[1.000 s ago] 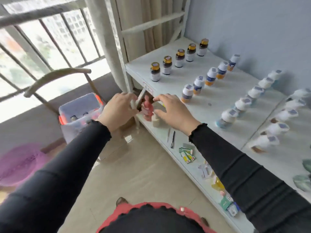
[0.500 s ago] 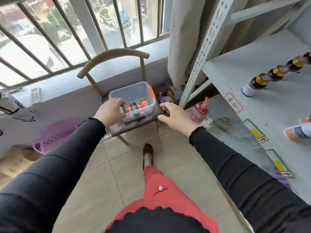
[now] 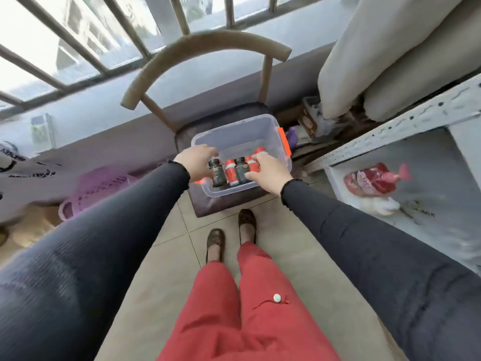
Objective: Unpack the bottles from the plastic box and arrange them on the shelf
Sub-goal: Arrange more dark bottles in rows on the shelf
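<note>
Looking down from the head camera, I see the plastic box (image 3: 263,131) sitting on the dark seat of a chair (image 3: 208,45) with a curved wooden backrest, under a barred window (image 3: 109,40). A purple basket (image 3: 104,186) lies on the floor to the left of the chair, a pale curtain (image 3: 385,56) hangs at upper right, and the white shelf (image 3: 406,118) runs down the right edge, with a red and white object (image 3: 372,181) lying on its lower level. Nothing blocks the box from above; its orange latch (image 3: 284,143) shows on the right wall. Compared with half a second ago, the view has swung lower and nearer, the top of the shelf with its placed bottles has gone out of sight, and both of my hands have moved from the box's rim down among the bottles (image 3: 230,171), which stand upright in the near part of the box: dark ones and red ones in a row. My left hand (image 3: 199,162) is inside the left end, fingers curled beside a dark bottle (image 3: 217,171); I cannot tell whether they grip it. My right hand (image 3: 269,173) reaches in from the right, fingers bent onto the red bottles at that end, though an actual hold is unclear. Both arms wear black sleeves and are stretched forward.
</note>
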The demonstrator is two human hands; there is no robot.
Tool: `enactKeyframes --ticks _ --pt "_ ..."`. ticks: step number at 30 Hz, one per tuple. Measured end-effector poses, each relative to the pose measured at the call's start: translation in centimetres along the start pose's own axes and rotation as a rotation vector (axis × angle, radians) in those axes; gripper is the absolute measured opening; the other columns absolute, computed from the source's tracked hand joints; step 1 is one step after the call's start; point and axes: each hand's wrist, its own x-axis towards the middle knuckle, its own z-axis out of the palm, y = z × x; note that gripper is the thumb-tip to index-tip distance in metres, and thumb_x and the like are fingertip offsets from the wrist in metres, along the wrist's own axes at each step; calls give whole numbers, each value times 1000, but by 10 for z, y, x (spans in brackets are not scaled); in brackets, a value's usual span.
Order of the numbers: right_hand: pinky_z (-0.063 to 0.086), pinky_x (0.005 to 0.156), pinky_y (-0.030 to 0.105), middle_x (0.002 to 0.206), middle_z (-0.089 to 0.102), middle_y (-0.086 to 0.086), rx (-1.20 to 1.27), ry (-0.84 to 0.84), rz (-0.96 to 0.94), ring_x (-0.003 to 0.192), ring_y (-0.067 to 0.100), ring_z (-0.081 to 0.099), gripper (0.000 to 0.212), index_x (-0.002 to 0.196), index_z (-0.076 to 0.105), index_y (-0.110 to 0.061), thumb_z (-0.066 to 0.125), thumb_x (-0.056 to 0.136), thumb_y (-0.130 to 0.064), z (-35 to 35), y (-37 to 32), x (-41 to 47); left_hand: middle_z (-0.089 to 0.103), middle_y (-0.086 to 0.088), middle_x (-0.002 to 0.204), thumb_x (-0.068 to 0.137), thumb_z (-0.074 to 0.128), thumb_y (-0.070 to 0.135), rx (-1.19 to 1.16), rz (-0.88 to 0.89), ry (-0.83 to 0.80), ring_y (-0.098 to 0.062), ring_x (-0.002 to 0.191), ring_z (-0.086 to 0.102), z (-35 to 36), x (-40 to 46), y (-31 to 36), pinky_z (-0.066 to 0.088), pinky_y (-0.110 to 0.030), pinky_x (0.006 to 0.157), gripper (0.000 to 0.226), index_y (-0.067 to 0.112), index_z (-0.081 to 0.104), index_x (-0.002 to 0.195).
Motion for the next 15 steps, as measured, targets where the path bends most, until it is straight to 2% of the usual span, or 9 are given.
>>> enactKeyframes --ticks 6,9,12,15 --pt "46 102 43 142 54 16 -77 -57 135 128 35 54 67 142 46 -7 72 89 -39 40 17 74 55 -3 135 88 71 30 168 148 -158 -26 122 55 30 72 -21 51 -39 95 58 21 51 142" --pt "48 97 41 139 57 15 -137 -103 167 124 35 57 72 140 46 -8 75 85 -43 58 21 101 56 0 130 85 72 37 318 236 -237 -25 112 61 46 97 -26 57 -39 85 60 27 52 140" --pt "51 87 41 121 65 14 -178 -80 176 110 36 63 63 127 48 -10 77 81 -42 72 19 119 59 1 119 81 74 42 394 298 -297 -24 100 64 58 115 -32 57 -36 72 54 28 56 131" --pt "52 86 41 115 66 14 -178 -56 203 105 37 64 57 123 47 -10 76 81 -36 77 17 124 62 1 106 76 78 43 383 310 -349 -26 97 63 60 123 -33 58 -42 78 47 25 59 116"
